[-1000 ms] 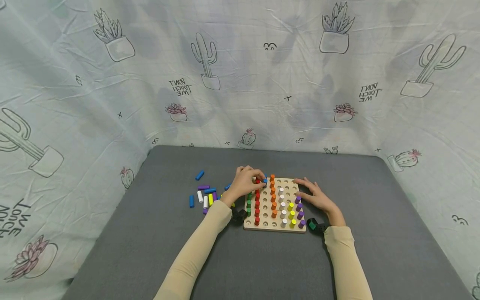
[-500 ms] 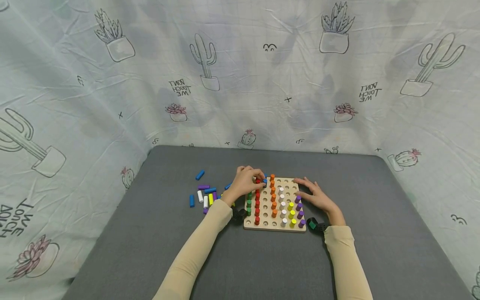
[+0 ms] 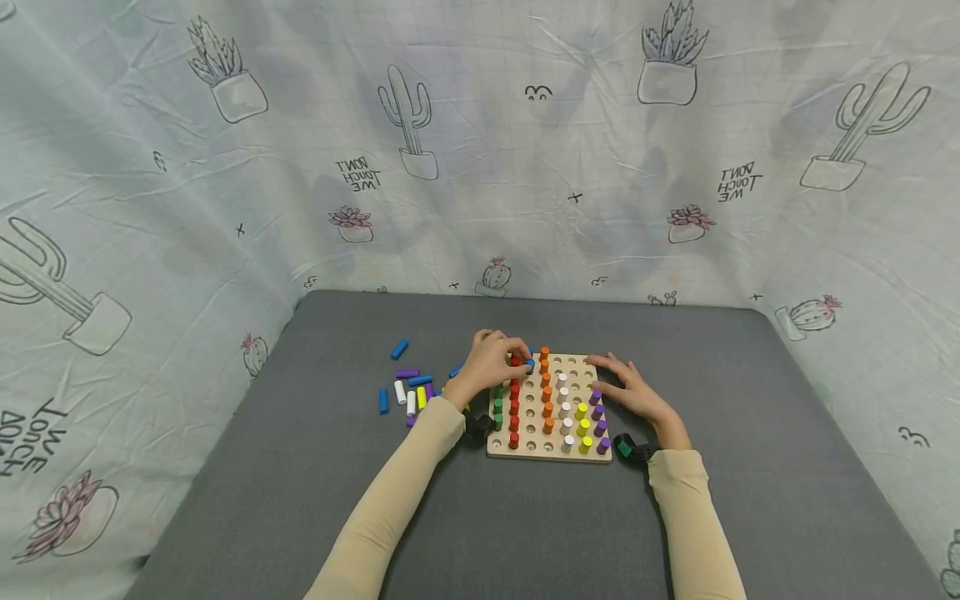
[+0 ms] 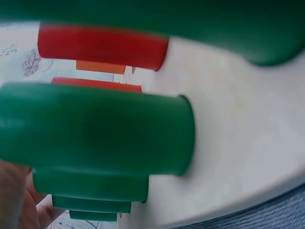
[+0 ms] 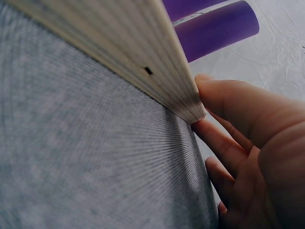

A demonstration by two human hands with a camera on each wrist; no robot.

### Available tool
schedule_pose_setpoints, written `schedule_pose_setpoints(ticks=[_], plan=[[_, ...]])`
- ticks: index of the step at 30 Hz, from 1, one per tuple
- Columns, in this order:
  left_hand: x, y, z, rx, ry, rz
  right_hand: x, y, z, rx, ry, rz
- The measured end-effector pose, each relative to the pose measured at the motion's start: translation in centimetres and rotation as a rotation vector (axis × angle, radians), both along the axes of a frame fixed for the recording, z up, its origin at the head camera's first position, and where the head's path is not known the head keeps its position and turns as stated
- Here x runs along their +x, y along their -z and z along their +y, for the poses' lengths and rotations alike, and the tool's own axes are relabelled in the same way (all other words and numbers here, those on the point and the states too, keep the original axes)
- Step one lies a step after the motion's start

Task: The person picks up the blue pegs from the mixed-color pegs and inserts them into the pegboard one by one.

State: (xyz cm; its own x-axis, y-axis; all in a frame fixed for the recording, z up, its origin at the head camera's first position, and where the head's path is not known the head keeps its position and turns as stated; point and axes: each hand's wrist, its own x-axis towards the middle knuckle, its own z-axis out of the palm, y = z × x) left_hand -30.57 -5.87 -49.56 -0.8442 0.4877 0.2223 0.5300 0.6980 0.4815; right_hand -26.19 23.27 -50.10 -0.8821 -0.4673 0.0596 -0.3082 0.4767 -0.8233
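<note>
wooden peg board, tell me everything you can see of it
The wooden peg board is a pale, square slab lying flat on the grey table, drilled with rows of round holes. Upright green, red, orange, white, yellow and purple pegs fill some columns. The left hand pinches a blue peg over its far edge; the right hand rests against its right side.

Loose coloured pegs point(image 3: 408, 392) lie on a grey table point(image 3: 315, 467) before a cactus-print cloth point(image 3: 150, 167).
</note>
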Motion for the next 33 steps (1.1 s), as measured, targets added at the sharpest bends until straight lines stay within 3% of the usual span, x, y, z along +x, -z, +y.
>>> schedule_pose_setpoints(ticks=[12,22,33], plan=[[-0.1,0.1,-0.4,0.104,-0.017,0.000,-0.1,0.4,0.1,-0.003,0.001,0.015],[0.2,0.0,-1.2,0.155,-0.046,0.016,-1.7,3.5,1.2,0.010,0.004,0.046],[0.4,0.1,-3.1,0.194,-0.114,0.016,-1.6,3.2,1.2,0.011,0.000,0.042]])
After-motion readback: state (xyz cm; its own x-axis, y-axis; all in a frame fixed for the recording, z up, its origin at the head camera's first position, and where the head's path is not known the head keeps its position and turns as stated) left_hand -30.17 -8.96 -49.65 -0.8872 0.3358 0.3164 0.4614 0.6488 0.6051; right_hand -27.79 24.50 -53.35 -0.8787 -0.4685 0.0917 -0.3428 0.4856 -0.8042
